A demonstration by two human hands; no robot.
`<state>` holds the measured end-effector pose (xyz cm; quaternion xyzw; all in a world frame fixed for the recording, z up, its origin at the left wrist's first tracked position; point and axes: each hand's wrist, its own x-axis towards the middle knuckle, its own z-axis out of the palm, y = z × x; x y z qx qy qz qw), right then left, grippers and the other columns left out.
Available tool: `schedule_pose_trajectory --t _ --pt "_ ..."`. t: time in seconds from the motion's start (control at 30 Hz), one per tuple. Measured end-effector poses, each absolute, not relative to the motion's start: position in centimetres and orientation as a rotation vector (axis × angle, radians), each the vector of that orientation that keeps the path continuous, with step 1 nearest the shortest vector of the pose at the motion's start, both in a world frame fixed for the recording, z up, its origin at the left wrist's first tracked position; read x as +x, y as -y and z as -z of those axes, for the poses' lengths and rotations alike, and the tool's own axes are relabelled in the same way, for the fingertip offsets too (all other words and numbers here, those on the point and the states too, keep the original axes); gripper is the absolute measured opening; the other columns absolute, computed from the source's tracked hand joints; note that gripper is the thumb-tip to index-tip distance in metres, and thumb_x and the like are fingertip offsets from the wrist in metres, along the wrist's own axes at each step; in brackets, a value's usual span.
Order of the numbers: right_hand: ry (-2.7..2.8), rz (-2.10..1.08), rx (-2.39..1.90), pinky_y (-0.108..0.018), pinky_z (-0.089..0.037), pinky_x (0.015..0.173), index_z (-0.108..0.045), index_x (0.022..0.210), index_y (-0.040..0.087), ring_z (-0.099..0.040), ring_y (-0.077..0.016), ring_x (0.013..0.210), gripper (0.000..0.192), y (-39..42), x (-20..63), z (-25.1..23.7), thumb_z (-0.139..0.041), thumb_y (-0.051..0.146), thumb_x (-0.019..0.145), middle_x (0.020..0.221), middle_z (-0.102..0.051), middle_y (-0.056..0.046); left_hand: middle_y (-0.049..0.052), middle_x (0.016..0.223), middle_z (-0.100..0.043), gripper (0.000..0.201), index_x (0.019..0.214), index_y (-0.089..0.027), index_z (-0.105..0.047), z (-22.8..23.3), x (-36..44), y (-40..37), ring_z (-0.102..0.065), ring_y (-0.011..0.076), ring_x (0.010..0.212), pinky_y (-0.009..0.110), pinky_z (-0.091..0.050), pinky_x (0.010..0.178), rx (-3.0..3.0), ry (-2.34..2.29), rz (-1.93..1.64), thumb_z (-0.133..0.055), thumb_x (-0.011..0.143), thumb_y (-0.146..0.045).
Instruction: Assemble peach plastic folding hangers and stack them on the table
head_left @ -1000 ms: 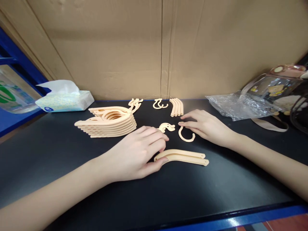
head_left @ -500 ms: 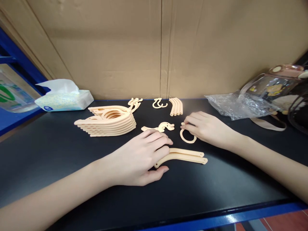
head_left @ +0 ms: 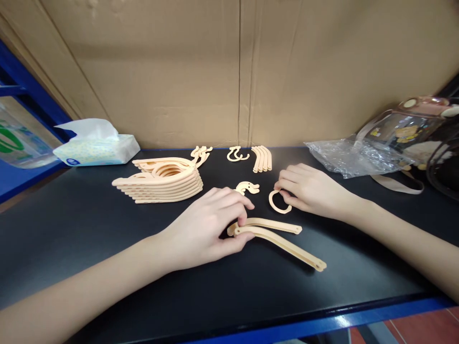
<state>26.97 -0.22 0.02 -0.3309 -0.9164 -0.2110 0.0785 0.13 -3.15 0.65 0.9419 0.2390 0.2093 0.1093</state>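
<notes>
My left hand (head_left: 211, 229) pinches the left end of a curved beige hanger arm (head_left: 287, 247) between thumb and index finger. Just behind that arm lies a second curved hanger arm (head_left: 274, 223) on the black tabletop. The fingers of my right hand (head_left: 308, 188) are closed on the top of a ring-shaped beige hanger piece (head_left: 274, 205), which has a gap at its lower right. A beige hook piece (head_left: 251, 188) lies behind my left fingertips, partly hidden by them.
At the left, assembled beige hangers (head_left: 172, 184) are stacked. Farther back are small hooks (head_left: 234, 155) and several curved arms (head_left: 262, 158). A tissue pack (head_left: 98, 149) stands at the left; a clear plastic bag (head_left: 344, 155) and transparent bottle (head_left: 409, 129) are at the right. Cardboard (head_left: 161, 71) stands behind.
My left fingers have closed on the near hanger arm, whose right end has swung toward me, apart from the other arm. My right hand has shifted slightly, with the ring piece turned.
</notes>
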Motion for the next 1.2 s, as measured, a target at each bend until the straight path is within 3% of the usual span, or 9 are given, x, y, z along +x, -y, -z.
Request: schedule_pose_trajectory --t 0.27,0.5,0.7,0.8,0.93,1.1,1.2 --pt "2.584 0.078 -1.05 -0.03 -0.033 0.079 -0.056 0.078 0.019 -0.048 -0.0126 0.07 0.005 1.0 26.2 -0.3 -0.055 0.017 0.082 0.071 -0.053 0.003 -0.001 0.093 -0.066 0.022 0.08 -0.019 -0.062 -1.4 0.5 2.6 -0.059 0.0161 0.091 0.027 -0.043 0.081 1.913 -0.926 -0.764 -0.061 0.084 -0.04" --pt "2.557 0.014 -1.042 -0.03 -0.033 0.079 -0.053 0.078 0.02 -0.047 -0.0114 0.069 0.005 1.3 25.9 -0.3 -0.055 0.018 0.082 0.07 -0.051 0.004 -0.002 0.072 -0.064 0.026 0.078 -0.016 -0.065 -1.2 0.6 2.6 -0.056 0.0085 0.068 0.019 -0.043 0.068 1.627 -0.867 -0.668 -0.06 0.086 -0.04" --pt "2.551 -0.042 -1.032 -0.029 -0.034 0.079 -0.049 0.077 0.02 -0.047 -0.0106 0.067 0.008 1.5 25.7 -0.3 -0.053 0.017 0.083 0.069 -0.05 0.005 -0.001 0.066 -0.062 0.026 0.08 -0.016 -0.055 -1.0 1.1 3.0 -0.059 0.0091 0.062 0.019 -0.046 0.063 1.431 -0.819 -0.703 -0.045 0.094 -0.036" --pt "2.544 -0.077 -1.025 -0.028 -0.035 0.077 -0.049 0.077 0.02 -0.047 -0.011 0.067 0.008 1.6 25.7 -0.3 -0.053 0.017 0.083 0.068 -0.051 0.004 -0.006 0.056 -0.052 0.026 0.087 -0.018 -0.053 -1.1 1.3 3.4 -0.052 0.0079 0.046 0.019 -0.046 0.05 1.34 -0.862 -0.688 -0.04 0.095 -0.039" --pt "2.508 -0.204 -1.054 -0.028 -0.036 0.073 -0.05 0.079 0.02 -0.049 -0.0123 0.07 0.006 1.8 25.6 -0.2 -0.053 0.019 0.084 0.07 -0.053 0.003 -0.009 0.048 -0.036 0.039 0.093 -0.018 -0.059 -1.4 1.2 3.9 -0.027 0.0049 0.032 0.017 -0.024 0.031 1.487 -0.953 -0.531 -0.037 0.093 -0.05" --pt "2.426 -0.509 -1.054 -0.026 -0.037 0.065 -0.05 0.076 0.02 -0.049 -0.0122 0.068 0.016 1.8 25.2 -0.1 -0.048 0.029 0.09 0.071 -0.054 0.002 -0.005 0.053 -0.04 0.042 0.086 -0.018 -0.066 -1.6 0.8 4.0 -0.037 0.008 0.047 0.02 -0.028 0.045 2.112 -1.054 -0.482 -0.038 0.093 -0.047" --pt "2.337 -0.721 -1.071 -0.026 -0.037 0.06 -0.051 0.074 0.02 -0.05 -0.0122 0.064 0.021 1.8 24.9 0.1 -0.047 0.034 0.09 0.069 -0.056 0.002 -0.006 0.049 -0.037 0.036 0.083 -0.019 -0.066 -1.1 0.7 3.6 -0.035 0.0091 0.045 0.023 -0.026 0.047 2.447 -1.142 -0.491 -0.039 0.092 -0.04"
